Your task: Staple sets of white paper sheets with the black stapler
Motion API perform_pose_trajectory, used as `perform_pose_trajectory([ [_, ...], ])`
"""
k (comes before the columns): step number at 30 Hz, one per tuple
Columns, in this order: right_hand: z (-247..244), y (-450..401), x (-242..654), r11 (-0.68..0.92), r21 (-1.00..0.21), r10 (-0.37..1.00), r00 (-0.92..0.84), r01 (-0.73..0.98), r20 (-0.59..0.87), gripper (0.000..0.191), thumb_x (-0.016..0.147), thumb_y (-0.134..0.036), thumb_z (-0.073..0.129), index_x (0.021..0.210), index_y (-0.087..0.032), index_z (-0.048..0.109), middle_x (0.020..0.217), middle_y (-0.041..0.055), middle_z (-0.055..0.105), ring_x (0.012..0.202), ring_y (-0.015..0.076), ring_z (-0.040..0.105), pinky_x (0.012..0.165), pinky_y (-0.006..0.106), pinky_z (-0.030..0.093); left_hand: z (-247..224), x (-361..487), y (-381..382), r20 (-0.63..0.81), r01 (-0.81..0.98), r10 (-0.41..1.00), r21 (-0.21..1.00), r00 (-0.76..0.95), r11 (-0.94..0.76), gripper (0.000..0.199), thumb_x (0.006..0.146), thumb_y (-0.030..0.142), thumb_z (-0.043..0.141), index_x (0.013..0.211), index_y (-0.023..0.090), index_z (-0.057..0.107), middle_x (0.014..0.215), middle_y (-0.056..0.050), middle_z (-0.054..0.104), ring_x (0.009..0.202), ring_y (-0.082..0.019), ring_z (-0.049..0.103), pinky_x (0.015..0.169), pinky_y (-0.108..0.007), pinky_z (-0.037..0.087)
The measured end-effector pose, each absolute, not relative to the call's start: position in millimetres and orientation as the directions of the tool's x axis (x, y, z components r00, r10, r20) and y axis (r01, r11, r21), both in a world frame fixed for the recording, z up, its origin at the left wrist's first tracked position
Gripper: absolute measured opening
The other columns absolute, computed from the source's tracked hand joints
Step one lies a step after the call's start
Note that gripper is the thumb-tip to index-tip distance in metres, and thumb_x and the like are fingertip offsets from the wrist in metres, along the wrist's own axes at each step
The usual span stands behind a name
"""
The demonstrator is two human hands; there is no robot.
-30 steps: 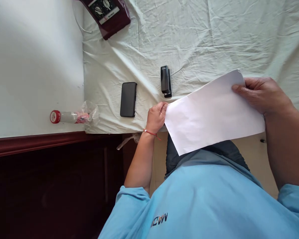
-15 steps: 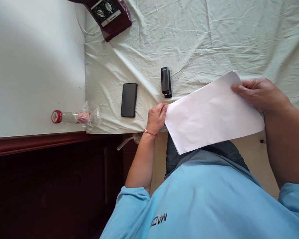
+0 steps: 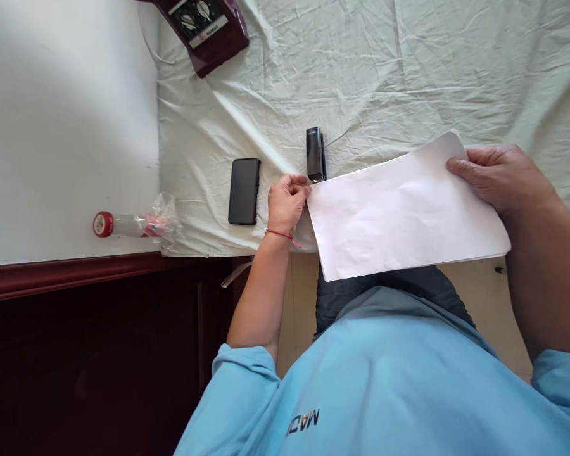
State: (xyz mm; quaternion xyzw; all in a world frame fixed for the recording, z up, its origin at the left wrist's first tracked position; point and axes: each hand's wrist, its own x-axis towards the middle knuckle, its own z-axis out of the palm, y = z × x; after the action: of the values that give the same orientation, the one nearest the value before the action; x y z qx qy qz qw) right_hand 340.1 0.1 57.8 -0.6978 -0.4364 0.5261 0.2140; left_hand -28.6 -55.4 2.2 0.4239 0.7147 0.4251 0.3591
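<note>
The white paper sheets [image 3: 408, 212] are stretching between the two hands, their upper part lying over the near edge of the cloth-covered tabletop [image 3: 437, 69] and their lower part hanging over the person's dark-trousered lap [image 3: 389, 294]. The left hand [image 3: 287, 201] is pinching the sheets' upper left corner between thumb and fingers, with a red string bracelet [image 3: 282, 234] circling its wrist. The right hand [image 3: 506, 177] is clamping the right end, its thumb pressing on top of the paper. The black stapler [image 3: 315, 154] is resting on the cloth just beyond the left hand, its near end close to the paper corner; whether they are touching is hard to tell. Left of the stapler, a dark phone [image 3: 244, 191] is lying flat, well apart from the sheets. Farther left, a red-capped clear bottle [image 3: 128, 225] is lying on its side, its far end in crinkled clear plastic [image 3: 166, 221] at the tabletop's left edge. Beyond the phone, a maroon appliance with dials [image 3: 211, 35] is standing near the white wall [image 3: 66, 126].
</note>
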Motion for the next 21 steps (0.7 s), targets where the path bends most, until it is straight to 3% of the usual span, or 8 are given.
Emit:
perform_pose_trajectory([
  [9, 58.3, 1.3, 343.1, -0.486, -0.75, 0.864, 0.118, 0.449, -0.49, 0.025, 0.092, -0.037, 0.076, 0.107, -0.019, 0.084, 0.088, 0.0084, 0.077, 0.056, 0.0119, 0.06, 0.044, 0.022, 0.044, -7.0, -24.2, -42.7, -0.054, 0.426, 0.907, 0.87, -0.418, 0.249, 0.019, 0.086, 0.008, 0.07, 0.099, 0.022, 0.069, 0.061, 0.006, 0.059, 0.06, -0.015, 0.057, 0.068, -0.029, 0.044],
  [13, 60.1, 0.7, 342.7, -0.494, -0.736, 0.86, 0.14, 0.462, -0.49, 0.022, 0.094, -0.034, 0.074, 0.105, -0.019, 0.084, 0.087, 0.0078, 0.075, 0.054, 0.0107, 0.058, 0.043, 0.022, 0.042, -9.9, -24.3, -46.0, 0.005, 0.47, 0.918, 0.86, -0.396, 0.198, 0.017, 0.092, 0.021, 0.075, 0.107, 0.023, 0.068, 0.068, 0.004, 0.064, 0.068, -0.016, 0.063, 0.073, -0.029, 0.049],
  [17, 61.0, 0.8, 342.8, -0.49, -0.734, 0.862, 0.138, 0.47, -0.488, 0.021, 0.093, -0.034, 0.074, 0.103, -0.019, 0.084, 0.085, 0.0074, 0.075, 0.055, 0.0106, 0.059, 0.043, 0.02, 0.042, -7.7, -22.2, -55.4, 0.052, 0.452, 0.926, 0.882, -0.374, 0.133, 0.039, 0.096, 0.039, 0.078, 0.131, 0.025, 0.066, 0.087, 0.001, 0.072, 0.077, -0.015, 0.067, 0.08, -0.029, 0.052],
  [21, 59.3, 0.7, 345.1, -0.495, -0.738, 0.861, 0.147, 0.458, -0.487, 0.02, 0.093, -0.033, 0.074, 0.102, -0.018, 0.084, 0.086, 0.0073, 0.074, 0.055, 0.01, 0.059, 0.044, 0.021, 0.043, 0.8, -17.0, -66.9, 0.09, 0.475, 0.937, 0.876, -0.338, 0.087, 0.045, 0.102, 0.04, 0.071, 0.146, 0.033, 0.065, 0.118, -0.005, 0.077, 0.09, -0.017, 0.067, 0.091, -0.031, 0.054],
])
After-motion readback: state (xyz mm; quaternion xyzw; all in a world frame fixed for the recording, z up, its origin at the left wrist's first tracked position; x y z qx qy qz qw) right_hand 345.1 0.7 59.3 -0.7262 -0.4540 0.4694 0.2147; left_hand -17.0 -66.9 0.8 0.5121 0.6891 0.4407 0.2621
